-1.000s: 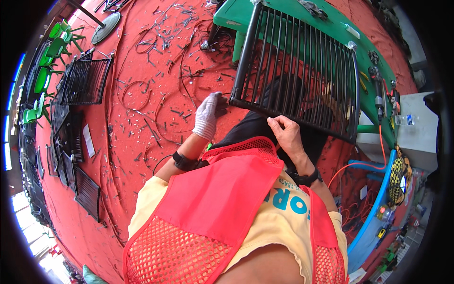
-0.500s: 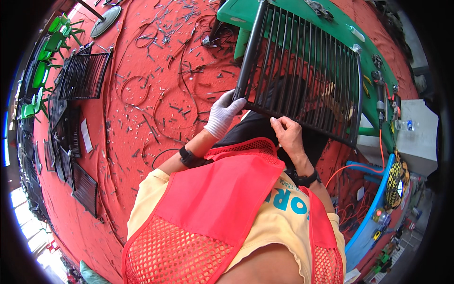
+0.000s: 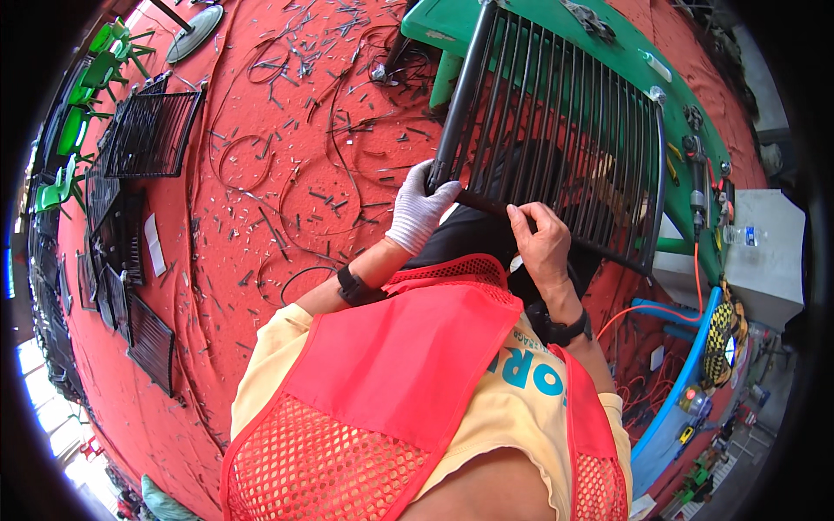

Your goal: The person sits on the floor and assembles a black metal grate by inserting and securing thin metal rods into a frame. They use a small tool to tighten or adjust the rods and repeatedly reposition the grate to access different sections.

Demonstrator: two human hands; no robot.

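A black slatted rack-like frame (image 3: 543, 122) with many parallel bars leans tilted over the green table's edge and my lap. At its near left corner my left hand (image 3: 420, 208), in a whitish knit glove, is closed around the rail, thumb along the near side. My bare right hand (image 3: 543, 243) has its thumb and fingers pinched together against the same near rail, right of the left hand. Between the two hands the rail's surface looks dark brown. Whether a thin strip sits in the right fingertips is too small to tell.
The green table (image 3: 426, 22) carries a dark glove-like cloth (image 3: 591, 22), a white bottle (image 3: 656, 65) and a corded power tool (image 3: 697, 187). A blue table or bench (image 3: 673, 417) stands at right. Dark scraps litter the red floor (image 3: 287, 191); more black frames (image 3: 148, 135) lie left.
Both hands have shifted slightly to the right along the near rail, the left thumb reaching further over it. The frame stays in nearly the same place.
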